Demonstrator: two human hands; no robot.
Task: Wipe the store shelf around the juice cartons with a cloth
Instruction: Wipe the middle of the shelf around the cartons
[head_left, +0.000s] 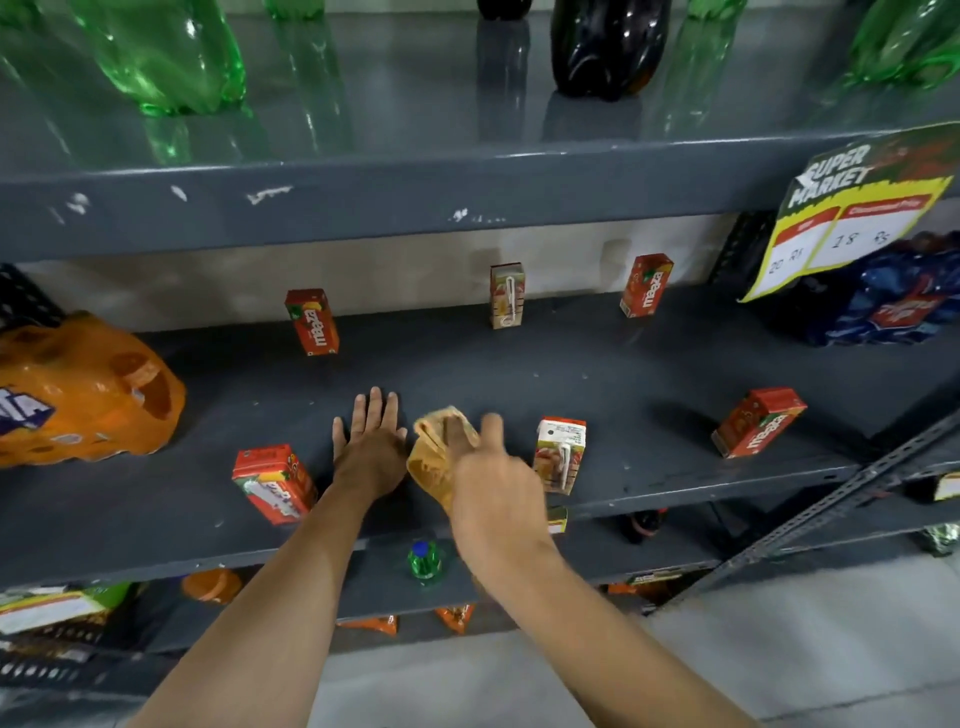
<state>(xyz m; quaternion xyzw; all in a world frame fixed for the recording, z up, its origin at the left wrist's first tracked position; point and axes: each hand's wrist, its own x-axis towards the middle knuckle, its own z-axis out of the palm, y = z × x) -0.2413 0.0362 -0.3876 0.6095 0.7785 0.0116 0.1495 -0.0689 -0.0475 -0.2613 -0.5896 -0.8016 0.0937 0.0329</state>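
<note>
With the right hand (488, 483) bunching the tan cloth (436, 462) on the grey shelf (623, 384) just left of the front-middle carton (560, 454), and the left hand (370, 447) spread flat beside the cloth, wiping seems midway, the back cartons' surroundings probably unwiped.

Clear green plastic bottles (166, 57) on upper tier, beside dark cola bottle (608, 47). Orange shrink-wrapped bottle pack (78, 389) at far left of middle tier. Blue shrink-wrapped bottle pack (883, 306) at far right, partly behind yellow supermarket price sign (852, 218). Green bottle with blue cap (425, 558) on tier below.
</note>
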